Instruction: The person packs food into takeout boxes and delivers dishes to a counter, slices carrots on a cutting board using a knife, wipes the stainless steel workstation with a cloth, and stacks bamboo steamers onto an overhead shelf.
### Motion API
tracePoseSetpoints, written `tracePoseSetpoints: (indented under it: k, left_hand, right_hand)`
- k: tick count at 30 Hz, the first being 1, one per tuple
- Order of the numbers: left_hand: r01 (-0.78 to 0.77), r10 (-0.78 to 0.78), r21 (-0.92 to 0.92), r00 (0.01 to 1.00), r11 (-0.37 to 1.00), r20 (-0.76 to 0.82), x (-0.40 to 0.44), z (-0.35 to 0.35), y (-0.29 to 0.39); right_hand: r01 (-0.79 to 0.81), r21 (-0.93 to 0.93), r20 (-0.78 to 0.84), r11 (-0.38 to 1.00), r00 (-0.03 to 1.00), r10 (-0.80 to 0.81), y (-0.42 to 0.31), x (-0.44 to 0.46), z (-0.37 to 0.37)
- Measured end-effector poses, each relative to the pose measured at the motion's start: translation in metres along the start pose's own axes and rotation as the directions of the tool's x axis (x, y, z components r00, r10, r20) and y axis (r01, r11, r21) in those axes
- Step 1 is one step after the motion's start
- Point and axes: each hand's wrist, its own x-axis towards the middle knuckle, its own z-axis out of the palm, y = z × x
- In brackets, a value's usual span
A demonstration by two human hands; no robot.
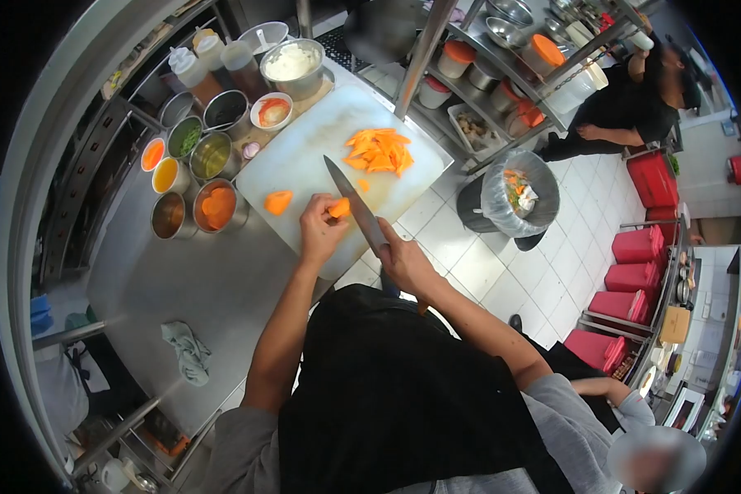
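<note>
My right hand (pixel 406 262) grips the handle of a chef's knife (pixel 350 198), its long blade pointing away from me over the white cutting board (pixel 305 136). My left hand (pixel 321 227) is closed on a carrot piece (pixel 339 208) close beside the blade. Whether blade and carrot touch, I cannot tell. A larger carrot chunk (pixel 277 202) lies on the board to the left. Beyond the knife tip sits a pile of cut carrot (pixel 379 151), with a small loose bit near it.
Left of the board stand several metal pots, one with carrot slices (pixel 216 206), plus squeeze bottles (pixel 189 67) and a bowl of white food (pixel 292 64). A cloth (pixel 188 352) lies on the steel counter (pixel 152 280). Right are a lined bin (pixel 519 193) and co-workers (pixel 617 107).
</note>
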Motion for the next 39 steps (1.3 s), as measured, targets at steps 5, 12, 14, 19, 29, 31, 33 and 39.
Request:
tracePoseSetpoints:
  k: [5, 12, 14, 19, 29, 31, 33, 39]
  left_hand:
    - [0.023, -0.023, -0.040, 1.000, 0.999, 0.011, 0.001, 0.002, -0.004]
    - [-0.014, 0.014, -0.007, 1.000, 1.000, -0.009, 0.001, 0.005, -0.003]
    - [-0.022, 0.022, 0.008, 1.000, 1.000, -0.015, -0.004, 0.004, -0.005]
    - [-0.010, 0.009, 0.033, 1.000, 0.999, 0.030, 0.004, 0.002, -0.003]
    - [-0.072, 0.054, 0.357, 0.997, 0.931, 0.061, 0.016, -0.009, 0.038]
    - [-0.074, 0.069, 0.336, 0.997, 0.939, 0.025, 0.010, -0.003, 0.039]
    - [-0.075, 0.072, 0.339, 0.997, 0.938, 0.022, 0.009, -0.002, 0.040]
    - [-0.104, 0.099, 0.411, 0.995, 0.906, 0.033, 0.014, -0.002, 0.038]
  right_hand:
    - [-0.043, -0.029, 0.043, 0.999, 0.998, 0.044, -0.008, 0.003, -0.009]
    - [-0.057, -0.155, 0.157, 0.986, 0.984, 0.082, -0.021, -0.009, -0.043]
    - [-0.074, -0.147, 0.153, 0.986, 0.984, 0.097, -0.020, -0.013, -0.033]
    - [-0.163, 0.247, 0.216, 0.955, 0.970, 0.110, -0.015, -0.006, -0.049]
    - [-0.030, -0.394, 0.104, 0.918, 0.992, 0.077, -0.008, -0.070, -0.055]
    - [-0.054, -0.405, 0.133, 0.913, 0.984, 0.117, -0.011, -0.075, -0.054]
    - [-0.038, -0.412, 0.117, 0.910, 0.989, 0.095, -0.012, -0.080, -0.049]
    - [-0.019, -0.455, 0.123, 0.890, 0.989, 0.085, -0.014, -0.081, -0.046]
